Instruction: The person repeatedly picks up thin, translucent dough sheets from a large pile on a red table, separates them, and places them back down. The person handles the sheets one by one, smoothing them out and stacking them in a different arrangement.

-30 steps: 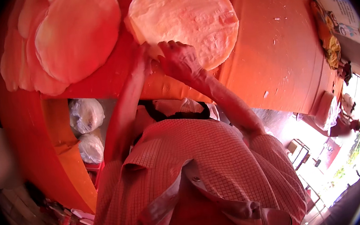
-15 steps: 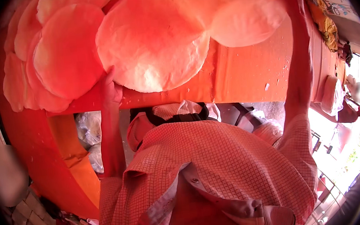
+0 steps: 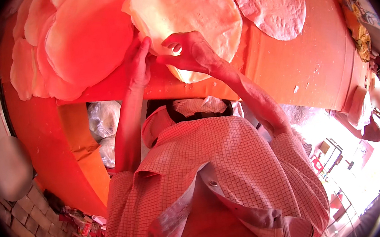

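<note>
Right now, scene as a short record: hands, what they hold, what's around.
left hand: flat against the left edge of the middle flatbread
right hand: fingers pinching the same flatbread
middle flatbread: thin pale round, lying on the orange table, hanging over its near edge
other flatbreads: overlapping pile to the left, one single round to the right
under the table: plastic bags

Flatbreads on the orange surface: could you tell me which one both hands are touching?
The pale middle flatbread, under the left hand and right hand; the others lie untouched.
</note>
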{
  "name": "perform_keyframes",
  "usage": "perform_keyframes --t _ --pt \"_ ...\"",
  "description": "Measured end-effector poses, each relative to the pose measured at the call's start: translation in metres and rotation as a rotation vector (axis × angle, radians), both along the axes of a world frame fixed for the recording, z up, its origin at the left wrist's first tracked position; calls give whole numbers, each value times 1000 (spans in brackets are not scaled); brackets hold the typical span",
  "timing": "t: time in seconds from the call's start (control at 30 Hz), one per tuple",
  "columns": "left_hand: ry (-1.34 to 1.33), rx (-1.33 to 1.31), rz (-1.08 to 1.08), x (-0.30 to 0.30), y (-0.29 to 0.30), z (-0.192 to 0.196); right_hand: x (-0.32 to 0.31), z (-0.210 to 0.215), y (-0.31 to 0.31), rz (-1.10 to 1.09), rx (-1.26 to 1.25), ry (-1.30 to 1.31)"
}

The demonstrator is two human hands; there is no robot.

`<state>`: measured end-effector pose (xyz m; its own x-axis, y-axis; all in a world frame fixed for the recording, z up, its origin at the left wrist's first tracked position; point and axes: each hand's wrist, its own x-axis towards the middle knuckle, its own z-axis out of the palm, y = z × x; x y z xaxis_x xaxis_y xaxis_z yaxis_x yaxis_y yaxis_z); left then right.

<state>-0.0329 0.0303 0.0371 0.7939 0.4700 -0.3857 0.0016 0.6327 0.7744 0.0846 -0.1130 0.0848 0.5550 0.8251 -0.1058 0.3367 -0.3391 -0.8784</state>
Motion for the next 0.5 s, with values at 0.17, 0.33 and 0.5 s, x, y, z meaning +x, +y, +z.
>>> perform_keyframes --t 0.17,0.33,0.5 --pt "73 53 104 -9 4 -23 11 -15 -12 -161 69 -238" --pt "-89 -20 31 -46 31 -100 -12 -34 25 113 -169 -555" --pt "131 -28 157 -41 29 -31 94 28 -26 -188 413 314"
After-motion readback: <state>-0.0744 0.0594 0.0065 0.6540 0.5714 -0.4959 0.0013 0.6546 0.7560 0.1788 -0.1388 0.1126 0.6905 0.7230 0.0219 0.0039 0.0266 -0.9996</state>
